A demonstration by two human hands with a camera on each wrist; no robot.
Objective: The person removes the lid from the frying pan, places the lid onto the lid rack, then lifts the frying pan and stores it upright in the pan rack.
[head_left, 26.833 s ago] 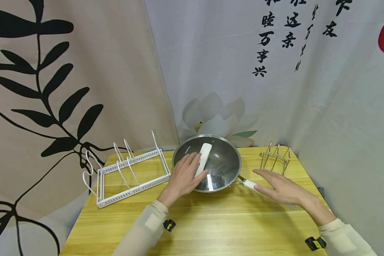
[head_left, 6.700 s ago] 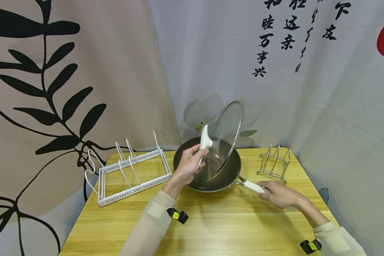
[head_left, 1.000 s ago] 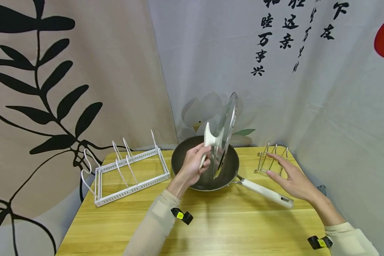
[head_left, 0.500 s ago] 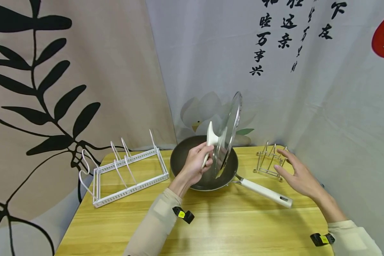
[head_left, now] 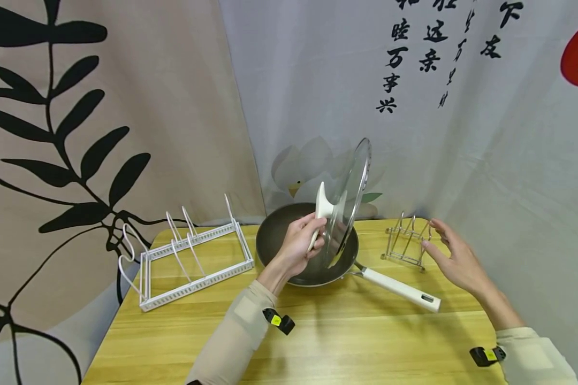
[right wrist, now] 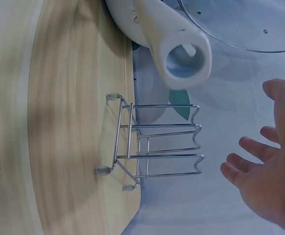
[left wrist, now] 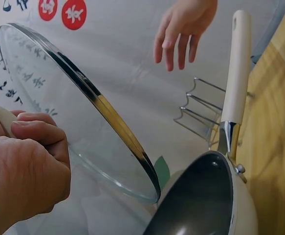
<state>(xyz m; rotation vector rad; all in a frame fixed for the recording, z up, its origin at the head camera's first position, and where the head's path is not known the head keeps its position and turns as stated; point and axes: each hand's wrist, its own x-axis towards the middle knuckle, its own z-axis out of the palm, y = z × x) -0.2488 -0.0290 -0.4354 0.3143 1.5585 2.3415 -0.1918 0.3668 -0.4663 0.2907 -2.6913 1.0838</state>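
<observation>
My left hand [head_left: 298, 246] grips the white handle [head_left: 323, 201] of a glass pan lid [head_left: 358, 192], which stands tilted nearly on edge above the pan. In the left wrist view the lid's metal rim [left wrist: 78, 78] slants down towards the pan's edge. Beneath it, the dark-lined frying pan [head_left: 274, 232] rests on the table, its white handle [head_left: 402, 289] pointing right and unheld. My right hand [head_left: 462, 266] is raised with fingers spread beside a small metal wire rack [head_left: 403, 262]. In the right wrist view a gap shows between that hand [right wrist: 274, 181] and the rack [right wrist: 162, 156].
A white rack [head_left: 199, 285] with upright wire dividers stands on the left of the wooden table [head_left: 347, 342]. Printed curtains [head_left: 308, 80] hang close behind the table's back edge.
The lid, lying flat on the pan at first, was lifted and tilted upright, and has lately shifted slightly right. My right hand released the pan handle and moved right, beside the wire rack.
</observation>
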